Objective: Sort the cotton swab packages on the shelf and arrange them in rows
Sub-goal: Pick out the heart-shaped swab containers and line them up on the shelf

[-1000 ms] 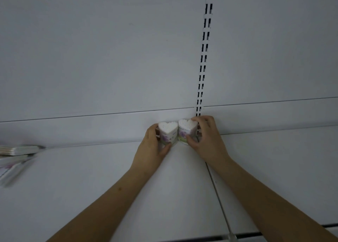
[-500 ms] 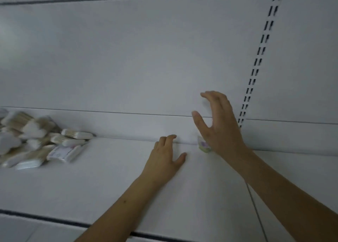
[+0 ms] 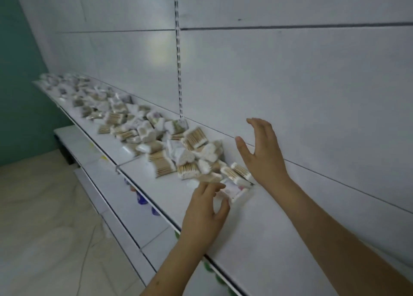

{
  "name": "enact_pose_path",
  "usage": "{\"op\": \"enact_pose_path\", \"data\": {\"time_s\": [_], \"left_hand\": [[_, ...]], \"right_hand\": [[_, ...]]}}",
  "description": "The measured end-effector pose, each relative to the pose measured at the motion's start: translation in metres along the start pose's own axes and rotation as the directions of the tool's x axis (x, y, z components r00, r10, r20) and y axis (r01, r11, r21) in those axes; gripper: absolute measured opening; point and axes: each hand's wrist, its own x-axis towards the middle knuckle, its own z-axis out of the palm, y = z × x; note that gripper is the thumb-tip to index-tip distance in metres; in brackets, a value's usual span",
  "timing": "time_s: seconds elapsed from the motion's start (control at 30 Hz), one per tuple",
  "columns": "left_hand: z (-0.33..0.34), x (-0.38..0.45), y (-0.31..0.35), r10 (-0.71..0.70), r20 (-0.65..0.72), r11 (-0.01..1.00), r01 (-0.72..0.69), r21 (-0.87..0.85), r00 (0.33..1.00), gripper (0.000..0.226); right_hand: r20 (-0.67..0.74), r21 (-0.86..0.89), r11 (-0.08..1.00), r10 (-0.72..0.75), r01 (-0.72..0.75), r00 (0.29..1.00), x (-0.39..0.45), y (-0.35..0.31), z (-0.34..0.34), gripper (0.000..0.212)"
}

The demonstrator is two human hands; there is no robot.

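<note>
No text, brand, number or sign can be read. Coloured print is seen on the flat cotton swab package [image 3: 232, 191] nearest the hands, but it is too blurred to be made out.

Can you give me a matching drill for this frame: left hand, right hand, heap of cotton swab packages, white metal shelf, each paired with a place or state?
Things:
1. left hand
2. right hand
3. heap of white and tan cotton swab packages
4. white metal shelf

States:
A. raised, fingers spread, holding nothing
B. bare near the person, cluttered farther along
C. low over the shelf, fingertips at a flat white package
D. jumbled, not in rows

Pairs: 1-C, 2-A, 3-D, 4-B
</note>
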Motion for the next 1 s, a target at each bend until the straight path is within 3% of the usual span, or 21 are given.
{"op": "enact_pose_path", "data": {"time_s": [0.23,0.43,0.6,0.7,0.87,1.0], "left_hand": [[-0.059,0.053,-0.087,-0.153,-0.188,0.987,0.159,0.015,0.97,0.026],[-0.066,0.103,-0.125,-0.181,-0.119,0.983,0.185,0.016,0.976,0.045],[-0.055,0.135,-0.142,-0.199,-0.023,0.968,0.2,0.15,0.98,0.072],[-0.044,0.137,-0.151,-0.126,-0.071,0.948,0.141,0.286,0.99,0.071],[-0.044,0.134,-0.157,-0.084,-0.174,0.996,0.089,0.02,0.981,0.083],[-0.048,0.133,-0.152,-0.053,-0.18,0.999,0.052,-0.012,0.982,0.071]], "right_hand": [[0.247,-0.151,0.988,0.075,-0.037,0.966,0.058,-0.009,0.095,0.058],[0.451,-0.437,0.899,0.262,-0.046,0.853,0.061,0.005,0.146,0.064],[0.403,-0.377,0.921,0.254,-0.094,0.879,0.058,0.01,0.156,0.058],[0.405,-0.34,0.936,0.237,-0.095,0.883,0.057,0.016,0.156,0.058],[0.4,-0.289,0.951,0.219,-0.104,0.89,0.051,0.023,0.152,0.059],[0.363,-0.265,0.958,0.206,-0.111,0.909,0.047,0.023,0.146,0.042]]}}
